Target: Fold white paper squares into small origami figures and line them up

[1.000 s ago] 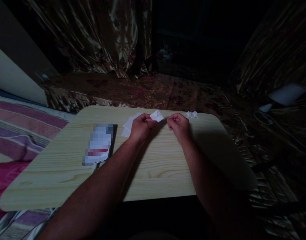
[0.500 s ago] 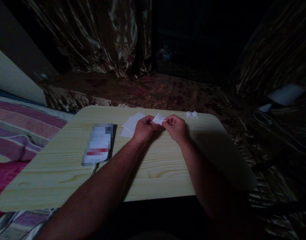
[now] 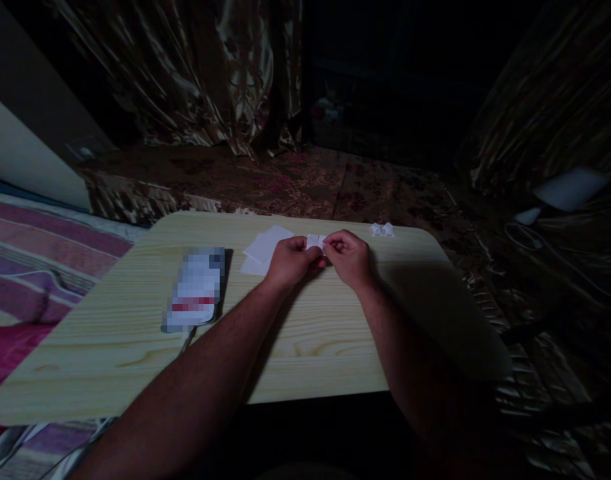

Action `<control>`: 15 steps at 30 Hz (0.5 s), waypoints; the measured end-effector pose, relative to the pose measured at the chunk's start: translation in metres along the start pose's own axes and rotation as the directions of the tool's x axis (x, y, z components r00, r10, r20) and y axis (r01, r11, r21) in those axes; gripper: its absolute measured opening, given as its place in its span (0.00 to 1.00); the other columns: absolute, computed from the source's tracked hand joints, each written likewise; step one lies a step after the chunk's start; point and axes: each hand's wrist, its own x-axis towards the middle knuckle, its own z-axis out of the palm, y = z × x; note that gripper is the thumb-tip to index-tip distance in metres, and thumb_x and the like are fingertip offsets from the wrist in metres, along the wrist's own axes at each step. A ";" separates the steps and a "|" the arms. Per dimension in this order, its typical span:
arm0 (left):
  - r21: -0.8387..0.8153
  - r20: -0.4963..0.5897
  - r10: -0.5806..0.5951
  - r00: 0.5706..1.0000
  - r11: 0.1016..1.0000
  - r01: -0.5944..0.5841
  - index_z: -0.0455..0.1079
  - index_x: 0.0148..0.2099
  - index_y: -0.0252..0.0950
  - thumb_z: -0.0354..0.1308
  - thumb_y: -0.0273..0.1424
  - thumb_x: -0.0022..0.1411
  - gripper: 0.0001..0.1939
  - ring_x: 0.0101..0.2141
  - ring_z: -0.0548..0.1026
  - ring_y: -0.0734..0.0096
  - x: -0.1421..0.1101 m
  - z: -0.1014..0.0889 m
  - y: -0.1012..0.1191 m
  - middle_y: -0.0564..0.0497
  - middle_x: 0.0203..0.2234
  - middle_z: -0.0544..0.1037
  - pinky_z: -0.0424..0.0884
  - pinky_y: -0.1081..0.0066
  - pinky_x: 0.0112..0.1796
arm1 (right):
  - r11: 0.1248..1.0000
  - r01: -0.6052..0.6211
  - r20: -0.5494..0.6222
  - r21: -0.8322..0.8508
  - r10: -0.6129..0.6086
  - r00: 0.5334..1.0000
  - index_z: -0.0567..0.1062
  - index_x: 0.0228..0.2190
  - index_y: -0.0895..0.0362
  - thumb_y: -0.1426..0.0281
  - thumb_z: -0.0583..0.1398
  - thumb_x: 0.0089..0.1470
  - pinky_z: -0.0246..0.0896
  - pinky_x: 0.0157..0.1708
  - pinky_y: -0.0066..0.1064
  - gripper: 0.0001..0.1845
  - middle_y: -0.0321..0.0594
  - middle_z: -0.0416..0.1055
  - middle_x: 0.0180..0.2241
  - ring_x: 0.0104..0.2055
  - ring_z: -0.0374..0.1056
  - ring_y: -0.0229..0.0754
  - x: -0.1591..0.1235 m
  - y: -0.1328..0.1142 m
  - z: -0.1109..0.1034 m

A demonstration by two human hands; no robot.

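Note:
A small folded piece of white paper (image 3: 314, 241) is held above the far half of the wooden table (image 3: 330, 333). My left hand (image 3: 291, 259) pinches its left and lower side, thumb in front. At the paper's right edge, the thumb and fingers of my right hand (image 3: 348, 252) are closed on it. Several loose white sheets (image 3: 263, 247) lie overlapping just left of my left hand. Two small folded paper shapes (image 3: 382, 229) stand side by side near the far right edge of the table.
On the left of the table lies a blurred-out phone (image 3: 195, 287) with a cable at its lower end. A striped bed cover (image 3: 40, 253) is beyond the left edge. Patterned curtains (image 3: 245, 73) hang at the back, and a pale lamp-like object (image 3: 570, 190) stands at right.
My right hand, apart from the paper a second ago, has moved left and taken its right edge. The paper has turned from a diamond with a pointed top to a flat-topped outline.

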 end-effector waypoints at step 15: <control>-0.115 0.020 -0.028 0.999 0.993 0.030 0.72 0.29 0.31 0.61 0.31 0.46 0.07 0.18 0.72 0.72 -0.002 -0.001 0.010 0.47 0.19 0.76 0.65 0.74 0.21 | 0.993 0.122 0.051 -0.001 -0.122 0.991 0.75 0.27 0.56 0.75 0.58 0.47 0.62 0.30 0.27 0.05 0.37 0.68 0.31 0.31 0.64 0.35 0.000 -0.002 -0.006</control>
